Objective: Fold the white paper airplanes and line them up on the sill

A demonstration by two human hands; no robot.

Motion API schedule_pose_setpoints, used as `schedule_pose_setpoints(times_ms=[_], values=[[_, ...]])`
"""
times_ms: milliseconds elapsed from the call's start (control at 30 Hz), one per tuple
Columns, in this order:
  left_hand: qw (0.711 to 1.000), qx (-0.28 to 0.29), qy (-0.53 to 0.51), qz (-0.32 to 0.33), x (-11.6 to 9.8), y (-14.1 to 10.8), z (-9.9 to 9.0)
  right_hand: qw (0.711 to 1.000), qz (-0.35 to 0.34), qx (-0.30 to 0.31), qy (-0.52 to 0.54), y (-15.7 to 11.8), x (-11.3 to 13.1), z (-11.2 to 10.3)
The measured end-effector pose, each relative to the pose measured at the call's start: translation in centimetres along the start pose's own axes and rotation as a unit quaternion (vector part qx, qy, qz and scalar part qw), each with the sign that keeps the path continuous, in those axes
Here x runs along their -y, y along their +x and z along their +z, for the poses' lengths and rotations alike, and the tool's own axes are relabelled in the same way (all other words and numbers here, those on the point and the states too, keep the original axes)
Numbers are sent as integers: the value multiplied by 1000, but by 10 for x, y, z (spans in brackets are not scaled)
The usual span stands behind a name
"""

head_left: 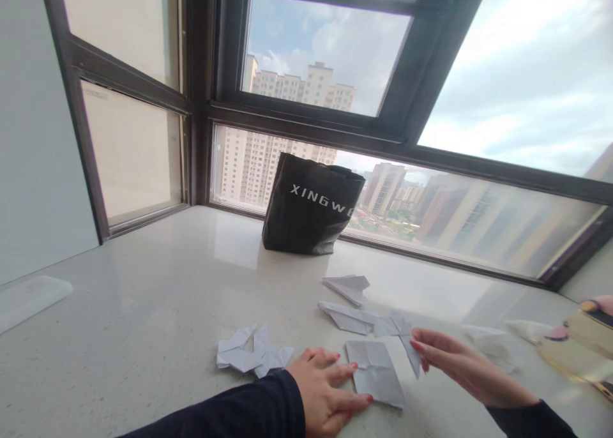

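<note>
My left hand lies with spread fingers on the white sill, its fingertips on the left edge of a folded square of white paper. My right hand is closed in a pinch at the right end of a folded white paper piece, just above and beside the square. Touching or close to that piece's left side is a long folded paper. Farther back rests a pointed folded paper. Left of my left hand is a cluster of folded paper pieces.
A black bag with white lettering stands upright against the window. Crumpled white tissue and a shiny gold-coloured object lie at the right. A white flat object is at the left edge. Dark window frames border the sill.
</note>
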State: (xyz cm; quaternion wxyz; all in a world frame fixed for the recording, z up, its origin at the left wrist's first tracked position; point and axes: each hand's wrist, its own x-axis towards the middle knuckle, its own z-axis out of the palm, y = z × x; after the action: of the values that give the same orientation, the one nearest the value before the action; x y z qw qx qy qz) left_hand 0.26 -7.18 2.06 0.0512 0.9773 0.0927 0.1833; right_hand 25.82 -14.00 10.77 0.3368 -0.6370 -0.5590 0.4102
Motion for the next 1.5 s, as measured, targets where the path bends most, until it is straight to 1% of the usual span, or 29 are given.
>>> schedule_pose_setpoints(times_ms=[67,167,233,300,367,400,433,467,500,533,567,600,667,733,767,833,900,1000,1067,1133,1200,1300,1500], values=[[1000,-6,6,-2,0,0,0,999,21,-28,-14,2,-6,-6],[1000,-6,8,4,0,0,1,998,56,-23,-24,4,-10,-7],[1000,-7,9,3,0,0,1,998,52,-2,-31,7,-7,2],[1000,-9,8,2,0,1,2,996,38,57,-58,12,1,16],[1000,-9,7,3,0,2,2,987,19,115,-111,22,9,28],[1000,-8,7,4,0,2,2,982,3,117,-150,29,13,32],[1000,-8,8,5,0,2,2,976,-17,92,-198,37,16,34],[1000,-9,8,4,0,3,2,966,-41,44,-251,46,18,34],[1000,-10,10,3,0,3,3,950,-69,-16,-305,56,19,33],[1000,-11,11,1,1,3,3,927,-99,-71,-356,66,20,31],[1000,-11,13,-1,1,3,4,900,-127,-113,-402,75,19,29],[1000,-11,14,-1,2,4,5,873,-154,-140,-442,84,18,27],[1000,-11,18,-1,3,4,7,827,-193,-156,-505,98,15,27],[1000,-13,24,2,4,4,9,792,-203,-155,-554,109,12,30],[1000,-15,27,3,4,4,10,780,-202,-149,-573,112,11,33],[999,-18,34,5,4,4,11,767,-196,-135,-596,117,10,37],[999,-17,41,5,5,4,12,767,-187,-133,-599,119,11,39],[999,-12,53,4,4,4,12,788,-170,-144,-574,116,12,37],[998,-10,58,4,4,4,11,811,-159,-117,-550,110,11,35],[998,-8,55,1,3,3,9,827,-160,-79,-534,101,8,35],[999,-6,48,-2,2,3,7,825,-176,-65,-533,92,5,37],[1000,-3,30,-3,0,2,4,810,-205,-64,-546,82,0,42],[1000,1,5,-5,0,3,3,796,-217,-48,-563,82,-5,48]])
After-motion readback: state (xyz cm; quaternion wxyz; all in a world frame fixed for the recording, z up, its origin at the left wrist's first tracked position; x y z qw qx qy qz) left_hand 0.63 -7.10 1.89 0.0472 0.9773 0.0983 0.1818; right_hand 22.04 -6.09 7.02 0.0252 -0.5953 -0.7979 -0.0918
